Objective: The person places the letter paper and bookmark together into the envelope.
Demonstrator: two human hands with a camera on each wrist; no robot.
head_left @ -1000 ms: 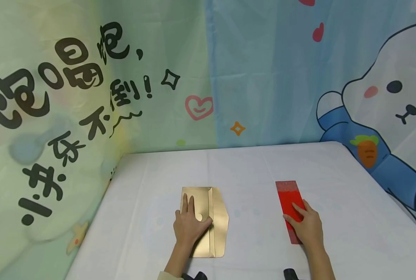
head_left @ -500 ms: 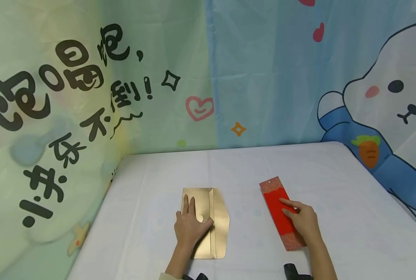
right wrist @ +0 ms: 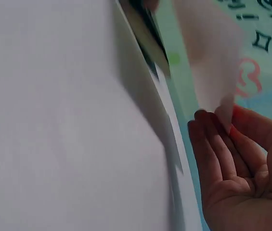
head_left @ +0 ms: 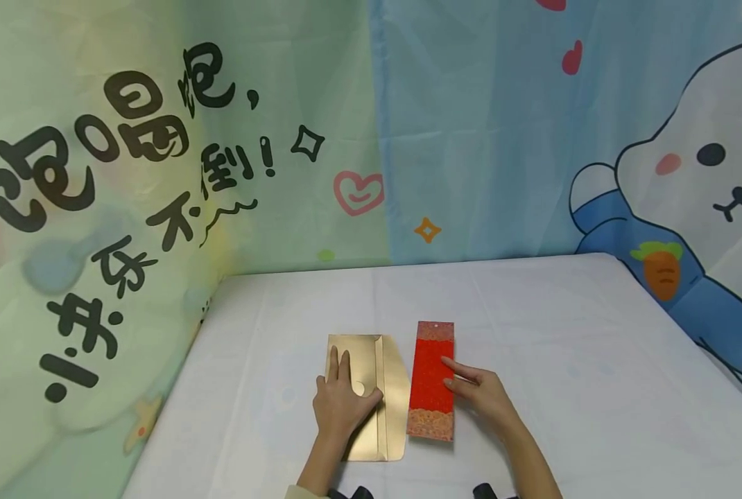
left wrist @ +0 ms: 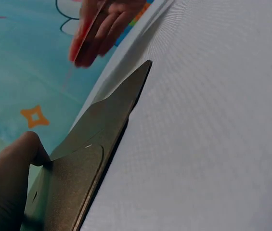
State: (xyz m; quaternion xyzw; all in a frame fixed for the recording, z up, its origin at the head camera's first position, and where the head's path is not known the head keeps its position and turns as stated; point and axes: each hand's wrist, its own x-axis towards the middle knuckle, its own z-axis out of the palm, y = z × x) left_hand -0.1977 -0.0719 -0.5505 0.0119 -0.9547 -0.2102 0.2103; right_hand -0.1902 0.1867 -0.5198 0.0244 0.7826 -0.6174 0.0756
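A gold envelope (head_left: 396,395) lies on the white cloth with its flap spread out to the right. My left hand (head_left: 340,405) rests on it, fingers straight, thumb out across the fold; in the left wrist view the thumb (left wrist: 15,168) touches the edge of the envelope's mouth. My right hand (head_left: 483,398) pinches the right edge of a long red card (head_left: 430,374) with speckled gold-brown bands at both ends and a small hole at the top. The card stands upright beside the flap, close over the cloth. Its pale back (right wrist: 210,62) shows in the right wrist view.
A white cloth (head_left: 596,333) covers the table. Behind and to the left hangs a printed curtain (head_left: 296,222) with lettering and a cartoon bear. Dark wrist-camera parts (head_left: 485,491) show at the lower edge of the head view.
My right hand has lifted the red card and carried it left, from the right side of the table to beside the envelope flap. My left hand has stayed on the envelope.
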